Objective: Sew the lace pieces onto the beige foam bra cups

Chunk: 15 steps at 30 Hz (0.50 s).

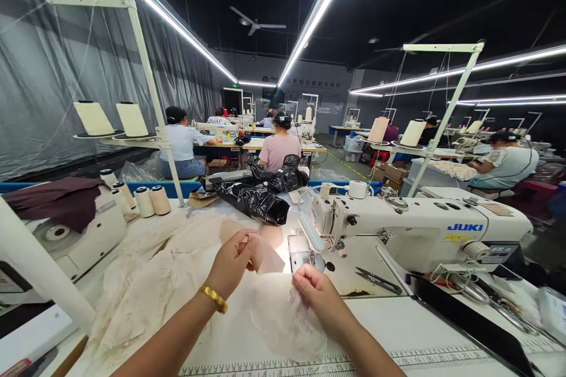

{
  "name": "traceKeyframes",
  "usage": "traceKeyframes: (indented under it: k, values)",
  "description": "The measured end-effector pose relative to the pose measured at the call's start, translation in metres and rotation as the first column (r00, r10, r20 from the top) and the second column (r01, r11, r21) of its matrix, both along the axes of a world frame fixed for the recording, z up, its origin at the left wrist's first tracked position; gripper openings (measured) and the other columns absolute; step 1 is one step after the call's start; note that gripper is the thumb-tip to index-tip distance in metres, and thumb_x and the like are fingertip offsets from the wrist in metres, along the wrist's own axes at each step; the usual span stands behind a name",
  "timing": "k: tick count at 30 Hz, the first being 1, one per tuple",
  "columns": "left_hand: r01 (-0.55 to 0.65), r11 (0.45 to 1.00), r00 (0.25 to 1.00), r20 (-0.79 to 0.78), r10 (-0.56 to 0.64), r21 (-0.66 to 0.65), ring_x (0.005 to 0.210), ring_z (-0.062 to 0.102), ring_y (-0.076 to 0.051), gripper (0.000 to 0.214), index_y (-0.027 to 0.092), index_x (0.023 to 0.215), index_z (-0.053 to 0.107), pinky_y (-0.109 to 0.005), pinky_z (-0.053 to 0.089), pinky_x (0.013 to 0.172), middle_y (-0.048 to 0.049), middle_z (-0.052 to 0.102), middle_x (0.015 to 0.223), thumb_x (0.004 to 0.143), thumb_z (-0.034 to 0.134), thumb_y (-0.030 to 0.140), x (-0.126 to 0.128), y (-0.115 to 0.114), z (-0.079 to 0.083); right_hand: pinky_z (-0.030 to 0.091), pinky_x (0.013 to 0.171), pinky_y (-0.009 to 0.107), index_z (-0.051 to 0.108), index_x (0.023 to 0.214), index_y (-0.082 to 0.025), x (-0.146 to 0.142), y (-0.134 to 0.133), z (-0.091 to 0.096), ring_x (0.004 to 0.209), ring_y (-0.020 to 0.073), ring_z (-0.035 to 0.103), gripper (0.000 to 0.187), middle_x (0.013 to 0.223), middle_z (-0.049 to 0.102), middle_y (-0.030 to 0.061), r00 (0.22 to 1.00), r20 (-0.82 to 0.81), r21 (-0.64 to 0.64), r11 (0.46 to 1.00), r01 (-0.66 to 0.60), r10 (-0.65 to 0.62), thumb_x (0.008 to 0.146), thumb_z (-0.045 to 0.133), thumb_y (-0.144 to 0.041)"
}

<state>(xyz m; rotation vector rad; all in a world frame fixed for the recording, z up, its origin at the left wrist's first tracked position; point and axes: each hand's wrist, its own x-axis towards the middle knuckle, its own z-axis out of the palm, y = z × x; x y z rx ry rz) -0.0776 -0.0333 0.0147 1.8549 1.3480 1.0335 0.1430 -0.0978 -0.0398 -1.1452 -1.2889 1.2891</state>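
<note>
My left hand (pixel 232 262), with a gold bracelet at its wrist, is closed in a pinch on a thin beige fabric piece (pixel 267 258). The piece hangs beside the needle plate (pixel 300 246) of a white JUKI sewing machine (pixel 411 221). Just in front of the plate, my right hand (pixel 316 288) pinches the edge of a sheer whitish fabric (pixel 283 321), which drapes down over the table. Whether the two fabrics are joined cannot be made out. A pair of dark scissors (pixel 378 280) lies on the machine bed, right of my right hand.
Cream fabric (pixel 137 283) is heaped at left, near thread cones (pixel 144 201). Black plastic bags (pixel 252 197) lie behind the needle area. A black tray (pixel 469 324) stands at right; a ruler strip (pixel 274 369) runs along the front. Other people sit at machines farther back.
</note>
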Motion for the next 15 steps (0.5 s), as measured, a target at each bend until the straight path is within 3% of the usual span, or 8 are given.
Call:
traceKeyframes:
  k: [5, 7, 10, 15]
  values:
    - [0.085, 0.98, 0.959, 0.281, -0.032, -0.179, 0.056, 0.061, -0.018, 0.067, 0.015, 0.13, 0.057, -0.029, 0.055, 0.056, 0.0037, 0.061, 0.06, 0.09, 0.053, 0.069, 0.013, -0.047, -0.008, 0.037, 0.059, 0.026, 0.057, 0.087, -0.021, 0.0, -0.007, 0.003, 0.059, 0.0127, 0.048, 0.053, 0.069, 0.056, -0.0039, 0.994, -0.095, -0.049, 0.998, -0.05, 0.046, 0.09, 0.055, -0.074]
    - [0.085, 0.978, 0.944, 0.329, -0.018, -0.192, 0.057, 0.06, -0.018, 0.073, 0.015, 0.132, 0.057, -0.03, 0.056, 0.058, 0.0043, 0.059, 0.059, 0.087, 0.058, 0.072, 0.019, -0.057, -0.011, 0.039, 0.058, 0.025, 0.058, 0.09, -0.021, -0.001, -0.01, 0.002, 0.058, 0.0126, 0.051, 0.056, 0.072, 0.059, -0.0035, 0.989, -0.119, -0.066, 0.994, -0.09, 0.082, 0.083, 0.064, -0.076]
    - [0.169, 0.952, 0.906, 0.421, -0.048, -0.255, 0.063, 0.064, -0.018, 0.074, 0.017, 0.126, 0.062, -0.033, 0.061, 0.06, -0.0002, 0.067, 0.074, 0.081, 0.064, 0.075, 0.024, -0.064, -0.013, 0.038, 0.055, 0.024, 0.057, 0.088, -0.021, 0.001, -0.012, -0.001, 0.058, 0.0123, 0.053, 0.058, 0.071, 0.062, -0.0037, 0.98, -0.176, -0.127, 0.985, -0.117, 0.093, 0.067, 0.086, -0.066]
    - [0.396, 0.84, 0.823, 0.549, -0.147, -0.37, 0.07, 0.073, -0.022, 0.059, 0.016, 0.102, 0.068, -0.032, 0.06, 0.063, -0.0093, 0.075, 0.084, 0.083, 0.068, 0.072, 0.016, -0.066, -0.004, 0.031, 0.053, 0.02, 0.058, 0.084, -0.019, 0.007, -0.009, -0.002, 0.055, 0.0084, 0.045, 0.052, 0.067, 0.057, -0.005, 0.963, -0.253, -0.214, 0.965, -0.149, 0.093, 0.068, 0.087, -0.059]
